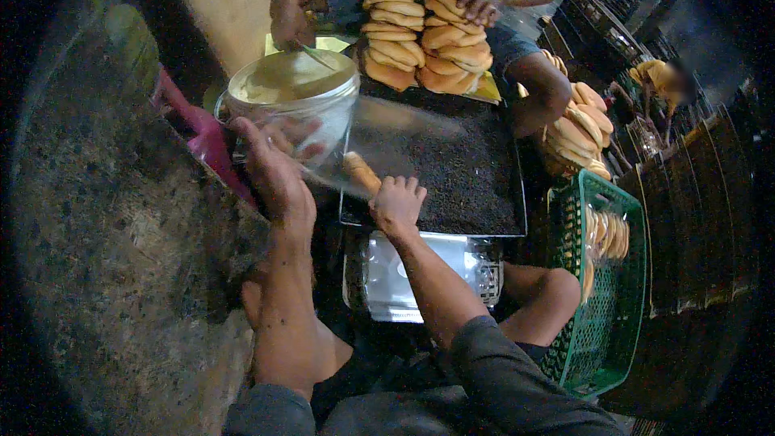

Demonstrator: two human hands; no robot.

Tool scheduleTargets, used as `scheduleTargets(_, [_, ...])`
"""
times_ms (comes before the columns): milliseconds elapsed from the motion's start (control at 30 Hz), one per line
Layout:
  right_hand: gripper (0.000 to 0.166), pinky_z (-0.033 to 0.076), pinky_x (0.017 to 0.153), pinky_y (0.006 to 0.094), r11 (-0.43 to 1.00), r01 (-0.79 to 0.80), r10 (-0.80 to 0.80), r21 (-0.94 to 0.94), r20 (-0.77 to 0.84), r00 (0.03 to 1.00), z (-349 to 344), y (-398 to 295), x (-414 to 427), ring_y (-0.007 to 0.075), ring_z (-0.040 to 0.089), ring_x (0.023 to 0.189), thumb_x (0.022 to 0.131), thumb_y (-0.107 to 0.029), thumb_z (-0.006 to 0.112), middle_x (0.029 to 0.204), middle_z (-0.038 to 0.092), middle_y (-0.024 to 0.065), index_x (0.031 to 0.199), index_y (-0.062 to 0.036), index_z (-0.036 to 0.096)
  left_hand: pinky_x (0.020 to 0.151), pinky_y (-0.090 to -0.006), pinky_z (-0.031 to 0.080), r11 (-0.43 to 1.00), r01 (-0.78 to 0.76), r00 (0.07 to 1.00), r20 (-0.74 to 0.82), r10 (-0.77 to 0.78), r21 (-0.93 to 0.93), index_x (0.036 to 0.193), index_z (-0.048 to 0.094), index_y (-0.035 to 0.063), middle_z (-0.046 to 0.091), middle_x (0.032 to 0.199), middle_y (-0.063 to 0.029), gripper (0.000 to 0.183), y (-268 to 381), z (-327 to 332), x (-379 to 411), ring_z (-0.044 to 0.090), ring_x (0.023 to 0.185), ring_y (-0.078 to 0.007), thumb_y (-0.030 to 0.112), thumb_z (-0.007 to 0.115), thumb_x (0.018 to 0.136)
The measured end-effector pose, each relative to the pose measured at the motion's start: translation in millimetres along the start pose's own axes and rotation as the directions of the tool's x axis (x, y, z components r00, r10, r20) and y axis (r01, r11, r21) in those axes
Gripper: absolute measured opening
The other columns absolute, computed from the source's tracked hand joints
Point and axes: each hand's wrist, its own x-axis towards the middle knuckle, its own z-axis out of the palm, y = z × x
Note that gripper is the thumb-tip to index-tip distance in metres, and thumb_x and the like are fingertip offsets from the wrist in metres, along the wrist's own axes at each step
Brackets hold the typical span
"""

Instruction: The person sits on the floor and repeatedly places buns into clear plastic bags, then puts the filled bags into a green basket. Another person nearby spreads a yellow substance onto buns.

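My left hand (280,163), blurred, has its fingers spread in front of the white bucket (330,115). I cannot tell whether it touches the bucket. My right hand (399,203) is closed around the near end of a long tan piece of bread (361,172), over the left side of a dark-surfaced metal tray (460,175). A blurred, see-through strip (330,180), perhaps clear plastic, stretches between my hands. Below the tray, between my legs, lies a stack of clear plastic bags (387,284), partly hidden by my right forearm.
Across the tray sits a person, one hand (479,5) on stacked split bread rolls (393,30), the other by a spreader (318,57) over the bucket. A green crate (636,315) holding bagged bread (607,233) stands right. More rolls (578,127) lie behind it. Pink plastic (212,142) is at left.
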Motion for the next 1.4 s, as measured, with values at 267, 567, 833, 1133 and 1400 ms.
scheduleTargets(267, [0.044,0.052,0.078,0.043,0.696,-0.17,0.325,0.698,-0.095,0.941,-21.8,115.3,7.9,0.0323,0.067,0.085,0.081,-0.02,0.063,0.088,0.067,0.0211,0.118,-0.0032,0.048,0.075,-0.0383,0.057,0.995,-0.036,0.999,-0.011,0.037,0.091,0.128,0.042,-0.0009,0.055,0.125,-0.0178,0.068,-10.4,9.7,4.9,0.058,0.113,-0.0317,0.058,0.043,0.094])
scheduleTargets(567, [0.071,0.047,0.09,0.0448,0.842,0.009,-0.016,0.54,0.008,1.0,-10.8,122.5,-43.0,0.0353,0.059,0.107,0.079,-0.048,0.071,0.115,0.058,0.0248,0.122,0.0037,0.047,0.068,-0.0394,0.055,0.99,0.028,1.0,-0.002,-0.028,0.141,0.126,0.045,0.0009,0.06,0.112,-0.015,0.072,-19.0,15.4,-4.1,0.065,0.094,-0.031,0.064,0.038,0.092])
scheduleTargets(833, [0.05,0.043,0.084,0.0518,0.967,-0.175,0.178,0.184,0.002,0.984,-32.5,112.2,-27.8,0.0379,0.061,0.094,0.071,-0.039,0.077,0.099,0.063,0.019,0.104,-0.0067,0.055,0.089,-0.0431,0.049,0.986,-0.02,0.999,-0.024,0.025,0.168,0.137,0.035,-0.0006,0.043,0.137,-0.0173,0.08,-13.7,9.8,-1.3,0.053,0.117,-0.032,0.065,0.033,0.093])
scheduleTargets(1133, [0.06,0.052,0.074,0.0345,0.189,-0.13,0.131,0.973,0.107,0.986,-237.1,145.4,-95.3,0.0221,0.063,0.086,0.078,-0.01,0.07,0.098,0.063,0.0165,0.127,-0.0046,0.035,0.089,-0.0424,0.05,0.953,-0.04,0.996,-0.069,0.063,0.299,0.139,0.034,0.001,0.044,0.136,-0.0172,0.074,-16.7,3.2,-3.3,0.055,0.116,-0.0311,0.061,0.036,0.095])
scheduleTargets(1400, [0.066,0.05,0.082,0.0311,0.205,0.21,-0.011,0.956,-0.213,0.977,-218.0,99.4,-69.8,0.0183,0.06,0.094,0.08,-0.023,0.076,0.106,0.062,0.0154,0.128,0.0022,0.038,0.092,-0.0458,0.05,0.955,0.297,0.885,0.371,-0.282,0.019,0.14,0.036,0.0115,0.047,0.134,-0.017,0.06,-33.0,57.9,-88.4,0.052,0.119,-0.0291,0.05,0.045,0.095])
